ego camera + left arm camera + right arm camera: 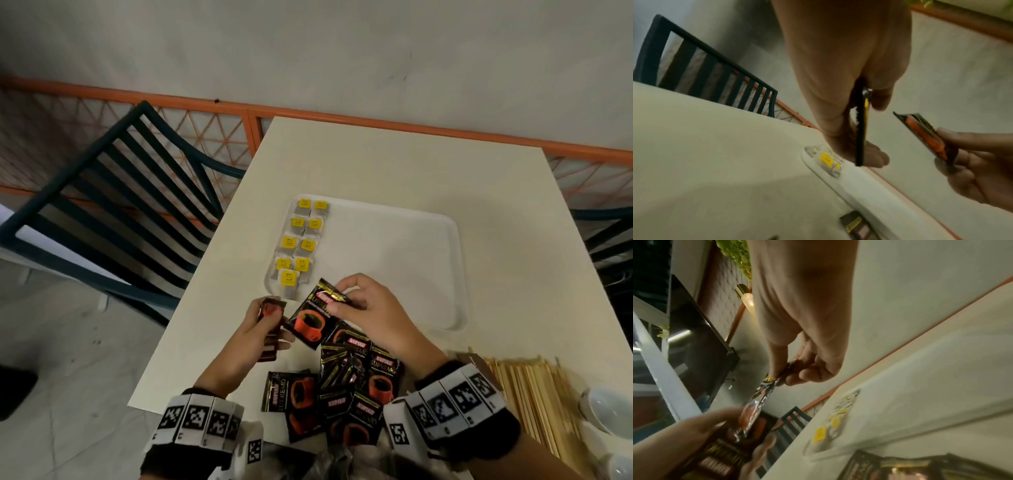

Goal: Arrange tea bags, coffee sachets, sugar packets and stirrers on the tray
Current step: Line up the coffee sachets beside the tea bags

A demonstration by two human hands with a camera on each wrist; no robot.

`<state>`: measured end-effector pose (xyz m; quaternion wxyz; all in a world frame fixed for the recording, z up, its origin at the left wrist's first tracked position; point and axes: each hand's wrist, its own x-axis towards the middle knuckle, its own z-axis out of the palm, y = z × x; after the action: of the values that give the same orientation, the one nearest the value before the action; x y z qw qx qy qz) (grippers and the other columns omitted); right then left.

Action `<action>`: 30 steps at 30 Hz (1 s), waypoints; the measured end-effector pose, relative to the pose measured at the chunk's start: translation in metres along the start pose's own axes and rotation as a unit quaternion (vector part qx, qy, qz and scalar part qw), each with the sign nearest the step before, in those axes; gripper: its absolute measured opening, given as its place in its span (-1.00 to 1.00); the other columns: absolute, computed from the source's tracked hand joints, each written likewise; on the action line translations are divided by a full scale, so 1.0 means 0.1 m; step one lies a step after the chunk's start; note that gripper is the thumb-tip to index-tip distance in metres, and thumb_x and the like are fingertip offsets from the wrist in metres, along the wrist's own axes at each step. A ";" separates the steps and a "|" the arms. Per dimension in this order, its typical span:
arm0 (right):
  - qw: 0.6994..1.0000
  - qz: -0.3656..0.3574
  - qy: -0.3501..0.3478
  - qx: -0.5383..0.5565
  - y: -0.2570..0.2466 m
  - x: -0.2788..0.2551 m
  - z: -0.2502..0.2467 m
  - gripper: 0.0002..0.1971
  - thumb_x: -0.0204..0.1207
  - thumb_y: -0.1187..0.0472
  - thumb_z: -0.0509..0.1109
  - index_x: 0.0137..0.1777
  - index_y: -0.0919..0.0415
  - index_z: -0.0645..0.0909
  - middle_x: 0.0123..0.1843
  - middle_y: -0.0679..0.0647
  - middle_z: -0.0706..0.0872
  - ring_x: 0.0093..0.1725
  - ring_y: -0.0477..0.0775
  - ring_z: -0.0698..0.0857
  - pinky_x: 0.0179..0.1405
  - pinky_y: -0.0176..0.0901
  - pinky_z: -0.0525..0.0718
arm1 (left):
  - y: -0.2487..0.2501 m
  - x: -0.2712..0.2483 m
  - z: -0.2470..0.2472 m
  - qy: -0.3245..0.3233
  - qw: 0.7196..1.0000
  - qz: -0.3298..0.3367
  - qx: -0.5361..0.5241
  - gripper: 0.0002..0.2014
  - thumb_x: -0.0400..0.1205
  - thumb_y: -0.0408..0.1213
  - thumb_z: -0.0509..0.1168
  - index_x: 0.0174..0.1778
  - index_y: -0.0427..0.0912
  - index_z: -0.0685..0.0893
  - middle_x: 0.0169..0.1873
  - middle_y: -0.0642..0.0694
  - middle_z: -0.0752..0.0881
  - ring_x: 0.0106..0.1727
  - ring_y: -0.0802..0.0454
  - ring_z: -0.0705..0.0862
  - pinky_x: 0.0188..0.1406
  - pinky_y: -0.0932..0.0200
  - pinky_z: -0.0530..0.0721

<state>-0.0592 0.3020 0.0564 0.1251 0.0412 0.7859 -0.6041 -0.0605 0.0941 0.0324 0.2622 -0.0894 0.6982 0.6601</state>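
A pale grey wall [342,51] fills the top of the head view. Below it an orange rail [376,120] runs across the frame over an orange lattice fence [212,137]. A cream table [394,164] stands square in the middle. At the left, a dark slatted chair [113,192] sits beside the table on a grey tiled floor [68,342]. Another dark chair [609,240] shows at the right edge. In the right wrist view, green leaves [735,254] hang at the top and a lit lamp [746,296] glows just below them.
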 end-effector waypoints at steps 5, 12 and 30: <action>0.996 -0.022 -0.053 -0.063 -0.12 -0.02 0.37 -0.79 0.39 0.17 0.53 -0.05 0.05 0.58 -0.23 -0.17 0.70 -0.33 -0.30 0.61 -0.32 -0.50 0.51 | 0.21 -0.08 -0.03 -0.163 0.986 -0.026 -0.027 -0.62 0.59 0.02 0.11 0.22 -0.08 0.58 -0.08 -0.15 0.82 -0.04 -0.03 0.79 -0.13 0.10 0.75; 0.944 -0.037 -0.134 -0.298 0.13 0.01 0.66 -0.56 0.49 -0.13 0.36 0.25 0.12 0.48 0.09 -0.01 0.55 0.08 -0.05 0.48 0.09 -0.24 0.47 | 0.14 -0.14 -0.45 -0.114 0.992 -0.049 -0.019 -0.69 0.69 -0.38 0.13 0.34 -0.12 0.50 -0.30 -0.18 0.65 -0.26 -0.07 0.64 -0.20 0.18 0.67; 0.855 -0.033 -0.202 -0.476 0.15 0.15 0.81 -0.60 0.53 0.03 0.33 0.29 0.19 0.45 0.23 0.08 0.50 0.30 0.11 0.45 0.39 0.07 0.23 | 0.01 -0.03 -0.69 -0.049 0.996 0.029 0.076 -0.66 0.61 -0.23 0.31 0.23 0.22 0.48 -0.15 -0.13 0.60 -0.13 0.02 0.61 0.00 0.20 0.63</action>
<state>-0.0589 0.2273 0.0190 0.2658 -0.1725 0.9357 -0.1550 -0.0759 0.0264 0.0337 0.2830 -0.0167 0.7348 0.6162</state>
